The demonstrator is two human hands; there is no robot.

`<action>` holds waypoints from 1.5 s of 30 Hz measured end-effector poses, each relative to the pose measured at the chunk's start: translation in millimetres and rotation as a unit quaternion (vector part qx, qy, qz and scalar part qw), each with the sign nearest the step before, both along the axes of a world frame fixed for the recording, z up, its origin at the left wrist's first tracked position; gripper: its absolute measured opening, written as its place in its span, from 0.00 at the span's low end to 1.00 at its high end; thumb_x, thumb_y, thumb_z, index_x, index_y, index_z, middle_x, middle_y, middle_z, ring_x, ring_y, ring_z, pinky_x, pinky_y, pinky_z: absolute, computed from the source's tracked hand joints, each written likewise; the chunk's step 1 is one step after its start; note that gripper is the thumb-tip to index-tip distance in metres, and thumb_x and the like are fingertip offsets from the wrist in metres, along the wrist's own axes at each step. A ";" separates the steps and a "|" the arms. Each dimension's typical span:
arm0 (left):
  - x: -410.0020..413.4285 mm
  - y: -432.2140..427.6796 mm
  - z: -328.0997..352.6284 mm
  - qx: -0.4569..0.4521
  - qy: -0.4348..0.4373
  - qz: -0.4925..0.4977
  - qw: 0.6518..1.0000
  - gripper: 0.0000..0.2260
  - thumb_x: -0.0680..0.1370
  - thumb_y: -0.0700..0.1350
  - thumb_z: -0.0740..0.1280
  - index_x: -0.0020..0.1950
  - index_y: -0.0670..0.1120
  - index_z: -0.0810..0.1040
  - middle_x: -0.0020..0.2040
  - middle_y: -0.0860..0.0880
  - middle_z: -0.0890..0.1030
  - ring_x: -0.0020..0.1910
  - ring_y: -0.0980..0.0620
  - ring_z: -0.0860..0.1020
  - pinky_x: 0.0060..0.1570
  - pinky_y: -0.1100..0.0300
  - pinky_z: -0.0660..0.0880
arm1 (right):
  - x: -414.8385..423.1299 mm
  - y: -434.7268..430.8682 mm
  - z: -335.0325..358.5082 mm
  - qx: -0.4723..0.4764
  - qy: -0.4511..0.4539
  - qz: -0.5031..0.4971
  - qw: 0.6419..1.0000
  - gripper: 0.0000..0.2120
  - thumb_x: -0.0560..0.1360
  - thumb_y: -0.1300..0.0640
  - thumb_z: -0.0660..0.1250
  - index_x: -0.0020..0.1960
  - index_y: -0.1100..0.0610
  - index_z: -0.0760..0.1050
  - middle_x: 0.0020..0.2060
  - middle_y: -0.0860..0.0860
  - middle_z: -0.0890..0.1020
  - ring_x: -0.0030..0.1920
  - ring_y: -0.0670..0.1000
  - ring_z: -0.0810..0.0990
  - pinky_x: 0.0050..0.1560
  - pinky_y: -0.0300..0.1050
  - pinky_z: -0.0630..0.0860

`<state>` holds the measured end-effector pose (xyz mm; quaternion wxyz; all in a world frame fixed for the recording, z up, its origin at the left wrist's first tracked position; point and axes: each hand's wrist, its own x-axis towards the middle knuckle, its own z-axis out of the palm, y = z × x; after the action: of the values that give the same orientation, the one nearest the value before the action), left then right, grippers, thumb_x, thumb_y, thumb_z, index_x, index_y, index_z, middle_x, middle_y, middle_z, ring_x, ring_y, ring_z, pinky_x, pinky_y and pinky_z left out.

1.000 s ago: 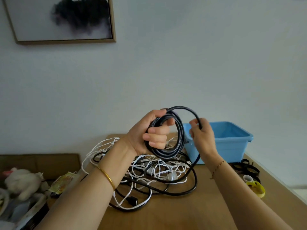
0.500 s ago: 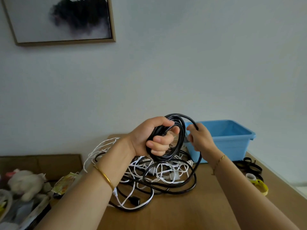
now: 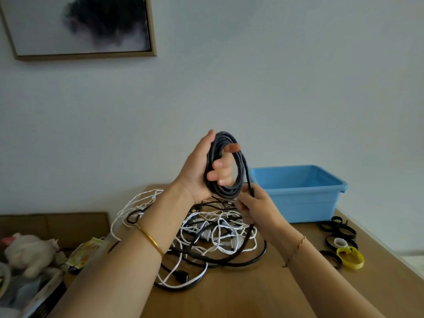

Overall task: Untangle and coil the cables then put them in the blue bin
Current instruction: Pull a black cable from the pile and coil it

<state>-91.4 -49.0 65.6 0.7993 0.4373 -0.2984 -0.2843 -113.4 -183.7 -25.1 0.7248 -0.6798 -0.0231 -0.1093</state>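
Here a wooden table (image 3: 263,294) fills the lower part of the head view, set against a pale wall on which a framed picture (image 3: 80,26) hangs at upper left. The blue bin (image 3: 302,203) stands on the table's far right side, near the wall, and nothing can be seen inside it from this angle. Just left of the bin, a tangle of cables (image 3: 213,235) lies on the tabletop, white cords knotted through thick black ones. Above that heap the black coil (image 3: 226,191) is held upright in the air, clear of the table and just left of the bin's near corner. The left hand (image 3: 195,173) grips it: the coil sits across the palm, the fingers pass through the loop and curl round the strands, and the thumb points up beside the top of the ring. The right hand (image 3: 259,210), lower and just beside the coil's bottom edge, pinches the loose strand (image 3: 249,180) that runs down off the coil and on into the heap. A white plush toy (image 3: 29,251) lies among clutter at far left. Near the table's right edge, in front of the bin, rest several black rings (image 3: 338,229) and a yellow ring (image 3: 352,259). A gold bangle (image 3: 150,238) circles the left wrist.
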 end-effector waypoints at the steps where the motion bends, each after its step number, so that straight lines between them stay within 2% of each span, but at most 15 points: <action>1: 1.9 -1.0 1.2 -0.021 0.007 0.025 0.999 0.24 0.82 0.58 0.48 0.46 0.41 0.74 0.20 0.54 0.64 0.15 0.59 0.61 0.19 0.68 0.63 | -4.0 0.7 0.0 0.021 0.011 0.033 0.999 0.05 0.81 0.64 0.56 0.46 0.58 0.65 0.29 0.52 0.69 0.22 0.45 0.62 0.22 0.36 0.60; 8: 13.4 -5.0 4.3 -0.080 0.046 0.179 0.979 0.18 0.82 0.57 0.55 0.47 0.43 0.73 0.24 0.54 0.67 0.22 0.57 0.69 0.27 0.65 0.68 | -26.5 20.7 -13.4 0.011 0.068 0.173 0.982 0.05 0.80 0.66 0.58 0.55 0.60 0.67 0.35 0.55 0.79 0.32 0.49 0.77 0.34 0.41 0.77; 11: 15.0 -8.3 5.6 -0.089 0.024 0.251 0.964 0.16 0.83 0.54 0.56 0.48 0.41 0.72 0.23 0.51 0.68 0.23 0.54 0.71 0.25 0.64 0.70 | -32.5 23.7 -13.2 0.026 0.069 0.221 0.973 0.06 0.80 0.65 0.58 0.56 0.60 0.69 0.37 0.54 0.79 0.34 0.45 0.77 0.38 0.43 0.78; 16: 20.5 -12.2 -4.4 -0.043 -0.050 0.327 0.943 0.12 0.83 0.50 0.56 0.50 0.42 0.70 0.24 0.51 0.71 0.24 0.53 0.76 0.30 0.60 0.78 | -34.7 23.7 0.2 -0.054 0.066 0.187 0.979 0.11 0.80 0.63 0.59 0.62 0.61 0.66 0.36 0.55 0.78 0.26 0.46 0.65 0.26 0.41 0.73; 21: 21.2 -20.4 -10.4 -0.004 -0.159 0.374 0.914 0.11 0.84 0.46 0.55 0.51 0.39 0.68 0.23 0.51 0.71 0.26 0.52 0.79 0.33 0.58 0.81 | -33.9 19.2 18.9 -0.150 0.087 0.189 0.966 0.13 0.78 0.64 0.62 0.61 0.62 0.64 0.41 0.58 0.79 0.24 0.48 0.67 0.24 0.41 0.70; 27: 20.1 -22.4 -4.3 0.015 -0.289 0.467 0.835 0.06 0.83 0.44 0.57 0.47 0.45 0.67 0.25 0.49 0.71 0.28 0.50 0.80 0.34 0.59 0.79 | -40.8 14.3 20.5 -0.147 0.084 0.238 0.956 0.12 0.79 0.63 0.62 0.61 0.60 0.66 0.41 0.55 0.82 0.27 0.52 0.78 0.31 0.43 0.76; 30: 28.3 -14.4 -5.3 0.079 -0.375 0.496 0.779 0.06 0.82 0.46 0.59 0.48 0.44 0.66 0.27 0.51 0.72 0.29 0.48 0.80 0.36 0.55 0.79 | -45.8 12.8 20.3 -0.161 0.059 0.259 0.951 0.07 0.79 0.63 0.62 0.57 0.61 0.68 0.36 0.55 0.78 0.29 0.50 0.77 0.40 0.55 0.77; 32: 33.5 -7.4 -7.1 0.184 -0.447 0.499 0.719 0.10 0.82 0.49 0.59 0.52 0.42 0.66 0.29 0.52 0.74 0.30 0.50 0.81 0.37 0.52 0.78 | -45.5 8.7 29.0 -0.181 0.020 0.210 0.961 0.05 0.79 0.65 0.61 0.55 0.62 0.70 0.33 0.53 0.74 0.25 0.46 0.70 0.32 0.49 0.73; 34: 33.8 -0.4 -8.1 0.305 -0.513 0.488 0.637 0.13 0.82 0.52 0.58 0.56 0.42 0.67 0.31 0.52 0.77 0.30 0.53 0.81 0.35 0.55 0.76 | -43.8 3.2 44.1 -0.231 -0.011 0.142 0.962 0.05 0.77 0.66 0.61 0.52 0.62 0.74 0.30 0.49 0.73 0.23 0.44 0.66 0.25 0.39 0.66; 36: 33.1 5.4 -6.1 0.381 -0.559 0.466 0.571 0.15 0.82 0.55 0.55 0.56 0.43 0.66 0.32 0.52 0.77 0.29 0.54 0.80 0.31 0.56 0.72 | -40.4 -3.8 59.8 -0.332 -0.058 0.043 0.940 0.07 0.74 0.67 0.63 0.45 0.58 0.78 0.29 0.46 0.74 0.24 0.42 0.69 0.26 0.36 0.67; 38: 33.1 9.4 -3.1 0.439 -0.577 0.432 0.536 0.14 0.82 0.56 0.54 0.53 0.45 0.66 0.32 0.51 0.77 0.26 0.53 0.79 0.29 0.58 0.70 | -35.9 -10.0 71.2 -0.410 -0.124 -0.053 0.902 0.08 0.72 0.66 0.66 0.41 0.54 0.80 0.30 0.44 0.77 0.29 0.42 0.72 0.32 0.33 0.70; 40: 31.0 9.5 -0.9 0.487 -0.559 0.371 0.560 0.14 0.82 0.56 0.54 0.50 0.45 0.65 0.32 0.49 0.78 0.23 0.54 0.78 0.28 0.59 0.70 | -31.8 -13.1 77.3 -0.449 -0.172 -0.127 0.868 0.08 0.71 0.66 0.67 0.42 0.55 0.81 0.34 0.45 0.77 0.34 0.43 0.73 0.35 0.30 0.68; 41: 29.0 7.9 -1.1 0.498 -0.532 0.331 0.600 0.14 0.82 0.56 0.55 0.49 0.45 0.66 0.31 0.48 0.80 0.21 0.53 0.77 0.27 0.59 0.71 | -28.8 -14.4 78.7 -0.461 -0.190 -0.164 0.851 0.08 0.70 0.67 0.67 0.43 0.55 0.80 0.36 0.47 0.77 0.35 0.45 0.72 0.36 0.31 0.67; 44: 19.5 3.1 -2.9 0.471 -0.400 0.211 0.758 0.20 0.83 0.56 0.52 0.50 0.40 0.71 0.26 0.47 0.79 0.18 0.52 0.72 0.22 0.65 0.68 | -21.6 -16.2 80.8 -0.474 -0.221 -0.243 0.817 0.10 0.68 0.69 0.64 0.45 0.57 0.75 0.43 0.51 0.74 0.38 0.53 0.73 0.39 0.46 0.72; 45: 16.2 3.8 -2.9 0.458 -0.357 0.175 0.795 0.23 0.83 0.58 0.50 0.52 0.40 0.72 0.25 0.47 0.78 0.18 0.53 0.70 0.21 0.67 0.67 | -18.6 -17.8 79.9 -0.490 -0.230 -0.258 0.800 0.09 0.69 0.69 0.64 0.46 0.58 0.74 0.44 0.52 0.73 0.38 0.54 0.73 0.37 0.48 0.71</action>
<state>-75.2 -45.2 62.7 0.3781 0.8677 -0.3158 -0.0663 -132.0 -201.5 54.8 0.2132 -0.8799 -0.0634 -0.4198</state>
